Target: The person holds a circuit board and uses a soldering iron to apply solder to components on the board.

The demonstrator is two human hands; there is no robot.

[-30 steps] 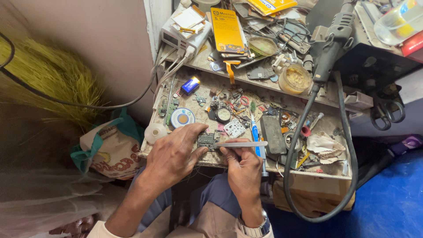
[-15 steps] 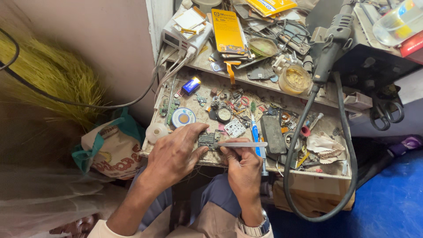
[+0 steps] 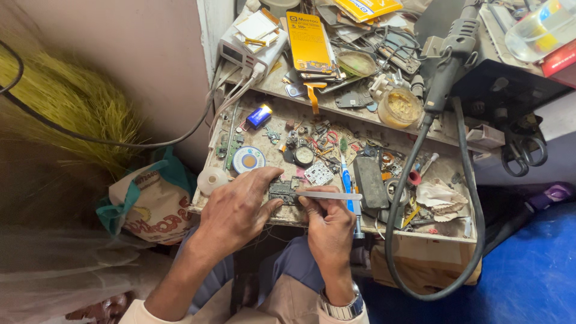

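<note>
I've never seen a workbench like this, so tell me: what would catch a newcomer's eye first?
Probably the two hands at the bench's front edge: the left hand steadies a small dark circuit board while the right hand touches slim metal tweezers to it. Next, the thick black cable looping down from the grey hot-air handle at upper right. Then the flat yellow package on the cluttered shelf behind.

A cramped electronics repair workshop: cluttered workbench [image 3: 282, 219], circuit board [image 3: 282, 191], tweezers [image 3: 333, 195], hot-air handpiece [image 3: 451, 54], scattered parts.
</note>
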